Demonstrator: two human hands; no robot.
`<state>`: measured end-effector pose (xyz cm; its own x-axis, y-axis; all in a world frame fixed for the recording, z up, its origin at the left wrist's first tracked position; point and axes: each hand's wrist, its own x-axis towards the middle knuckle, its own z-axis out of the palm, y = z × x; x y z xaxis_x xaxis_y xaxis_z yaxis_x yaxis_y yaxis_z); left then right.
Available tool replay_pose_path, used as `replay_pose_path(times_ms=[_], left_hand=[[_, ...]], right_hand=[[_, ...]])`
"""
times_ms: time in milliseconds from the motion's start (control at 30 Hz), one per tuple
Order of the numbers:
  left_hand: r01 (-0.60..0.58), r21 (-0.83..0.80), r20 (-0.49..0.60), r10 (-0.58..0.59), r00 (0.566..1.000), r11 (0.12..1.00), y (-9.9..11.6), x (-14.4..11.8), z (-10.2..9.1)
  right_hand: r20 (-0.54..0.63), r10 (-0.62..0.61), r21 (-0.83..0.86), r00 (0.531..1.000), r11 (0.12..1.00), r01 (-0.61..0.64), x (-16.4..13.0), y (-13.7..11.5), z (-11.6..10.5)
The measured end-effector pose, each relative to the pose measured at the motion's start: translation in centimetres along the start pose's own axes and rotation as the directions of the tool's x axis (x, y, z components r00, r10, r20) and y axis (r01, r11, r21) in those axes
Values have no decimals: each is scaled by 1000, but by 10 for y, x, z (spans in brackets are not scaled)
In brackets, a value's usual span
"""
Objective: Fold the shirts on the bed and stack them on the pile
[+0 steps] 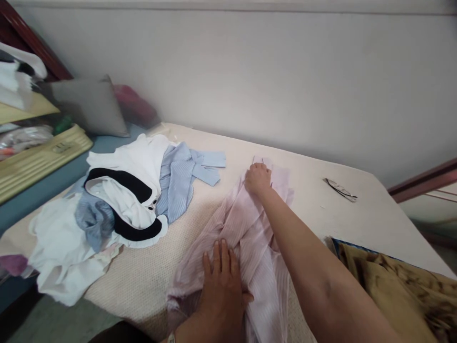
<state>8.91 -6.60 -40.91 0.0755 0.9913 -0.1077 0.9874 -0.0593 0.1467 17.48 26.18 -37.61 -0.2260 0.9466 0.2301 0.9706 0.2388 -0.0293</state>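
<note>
Pink striped garment (250, 228) lies on cream bedspread (150, 271). Left hand (223, 281) presses flat, fingers spread, on its near part. Right hand (257, 178) pinches its far edge. White-blue clothes pile (124, 200) left of garment, glasses (341, 189) right.

**Pale pink striped garment spread on the bed**

The pink garment (246, 228) is a thin, finely striped fabric, pale pink to lilac. It lies on the cream bed cover at the lower centre of the frame, running from the bottom edge up toward the middle. Its near part is bunched and creased into long folds; its far end lies flatter, with squared edges. It is partly covered by 2 hands pressing on it.
</note>
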Motion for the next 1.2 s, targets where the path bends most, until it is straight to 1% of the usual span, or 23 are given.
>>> replay_pose_path(times_ms=[100, 167, 333, 400, 467, 533, 600, 667, 700, 767, 800, 867, 933, 1000, 1067, 1100, 1133, 1200], left_hand=[[-20, 5, -9, 20, 1000, 1000, -1, -1, 1], [-22, 17, -20, 22, 1000, 1000, 0, -2, 4], [-23, 26, -42, 24, 999, 999, 1, -4, 11], [-39, 13, -45, 40, 998, 999, 0, -3, 12], [-50, 1, -34, 50, 998, 999, -1, -3, 12], [-49, -7, -4, 49, 999, 999, -1, -3, 9], [-38, -36, 49, 40, 998, 999, -1, -2, -1], [-32, -94, 85, 40, 996, 995, -3, 0, -19], [-23, -129, 86, 34, 996, 991, -5, 2, -30], [-2, -183, 51, 12, 999, 983, -14, 6, -56], [30, -201, 35, -23, 999, 979, -20, 8, -68], [100, -211, 46, -92, 995, 972, -38, 13, -90], [191, -217, 129, -165, 978, 957, -58, 16, -104], [219, -212, 222, -171, 960, 952, -75, 17, -111], [198, -205, 296, -132, 946, 958, -85, 15, -112], [185, -203, 321, -113, 940, 962, -87, 14, -111], [174, -201, 340, -98, 935, 964, -87, 13, -110], [147, -205, 356, -66, 932, 968, -85, 10, -107]], right_hand=[[80, -24, -16, 997, 1000, 25, 14, 1, 9], [91, -19, -16, 996, 1000, 20, 19, 1, 16], [5, -48, -48, 999, 998, 48, 25, 2, 36], [-16, -41, -48, 999, 998, 40, 27, 2, 40], [-24, -33, -30, 999, 999, 33, 26, 1, 38], [-46, -41, 8, 998, 999, 41, 20, -2, 30], [-77, -63, 45, 995, 997, 66, 6, -6, 17], [-111, -118, 86, 987, 988, 128, -16, -13, 5], [-124, -155, 105, 980, 980, 169, -29, -16, 2], [-119, -217, 134, 969, 964, 232, -55, -23, 2], [-91, -227, 137, 970, 961, 238, -66, -26, 5], [5, -207, 127, 978, 970, 205, -80, -30, 13], [95, -172, 127, 980, 979, 160, -84, -31, 18], [144, -170, 175, 975, 974, 144, -81, -29, 15], [150, -242, 274, 959, 942, 195, -78, -25, 2], [144, -310, 331, 940, 910, 250, -79, -23, -6], [136, -389, 383, 911, 869, 314, -81, -22, -14], [129, -541, 457, 831, 776, 434, -92, -22, -30]])
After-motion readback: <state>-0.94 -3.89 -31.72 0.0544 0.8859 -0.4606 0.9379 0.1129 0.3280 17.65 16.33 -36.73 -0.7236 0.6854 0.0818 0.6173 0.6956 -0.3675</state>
